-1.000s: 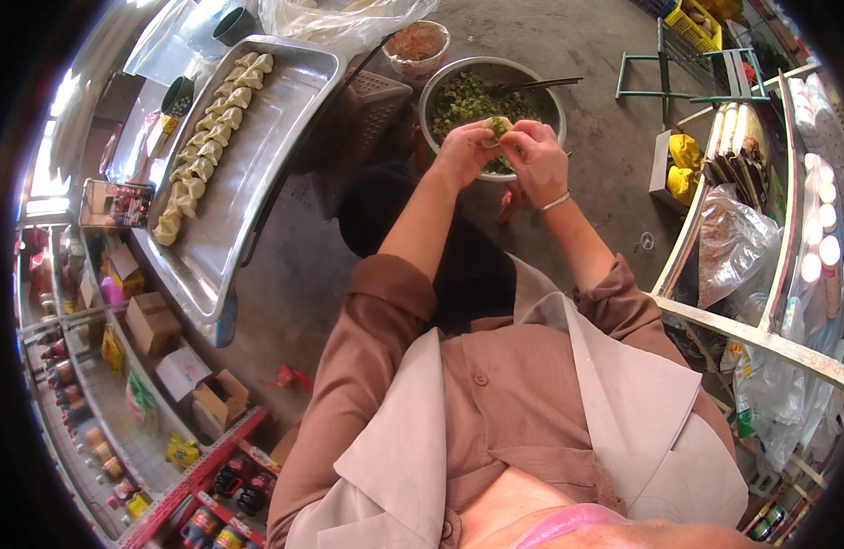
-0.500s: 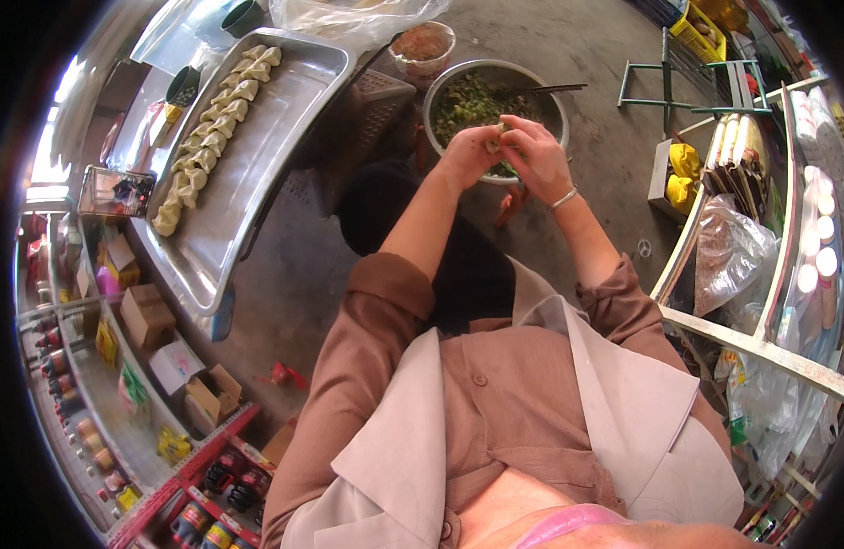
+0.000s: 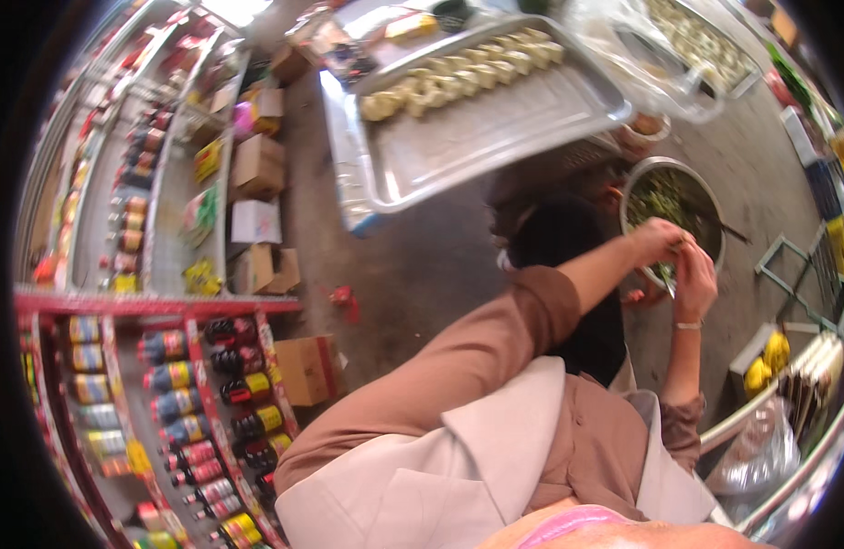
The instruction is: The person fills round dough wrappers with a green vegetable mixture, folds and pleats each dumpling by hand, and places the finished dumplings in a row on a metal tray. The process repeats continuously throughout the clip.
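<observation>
My left hand (image 3: 658,243) and my right hand (image 3: 694,284) meet at the fingertips over the near side of a metal bowl (image 3: 714,199). Both are closed on a small dumpling (image 3: 682,240), mostly hidden by the fingers. Chopped green filling (image 3: 658,201) lies in the bowl, and a thin dark utensil (image 3: 736,234) sticks out over its right rim. Off to the left, a large metal tray (image 3: 504,119) carries rows of pale folded dumplings (image 3: 467,78) along its far side.
A second tray of dumplings (image 3: 701,41) is at the far right, beside clear plastic sheeting (image 3: 605,46). A smaller tub (image 3: 646,133) stands behind the bowl. Shelves of bottles (image 3: 179,403) and a cardboard box (image 3: 309,369) are left; a green metal frame (image 3: 788,261) is right.
The view has swung left, so the tray, bowl and hands appear farther right and more shelves show. Both hands remain together at the bowl, fingers still pinched on the dumpling.
</observation>
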Motion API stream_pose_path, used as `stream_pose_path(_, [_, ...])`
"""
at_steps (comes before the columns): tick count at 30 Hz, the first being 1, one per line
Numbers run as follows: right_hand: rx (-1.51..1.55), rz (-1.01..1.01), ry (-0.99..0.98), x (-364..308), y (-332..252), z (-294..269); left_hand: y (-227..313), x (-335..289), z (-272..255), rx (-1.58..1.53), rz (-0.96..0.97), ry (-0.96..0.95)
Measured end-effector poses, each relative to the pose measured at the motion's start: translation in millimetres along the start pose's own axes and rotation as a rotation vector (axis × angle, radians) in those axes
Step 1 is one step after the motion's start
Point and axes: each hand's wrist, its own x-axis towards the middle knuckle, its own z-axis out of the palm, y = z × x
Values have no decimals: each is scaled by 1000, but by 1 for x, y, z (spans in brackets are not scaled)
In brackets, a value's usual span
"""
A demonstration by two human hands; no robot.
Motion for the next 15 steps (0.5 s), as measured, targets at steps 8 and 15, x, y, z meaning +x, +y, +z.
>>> stream_pose_path(8, [-49,-12,6,0,-2,0,64,-67,70,92,47,117])
stream_pose_path(15, [88,28,53,2,-4,-2,129,-179,156,196,85,299])
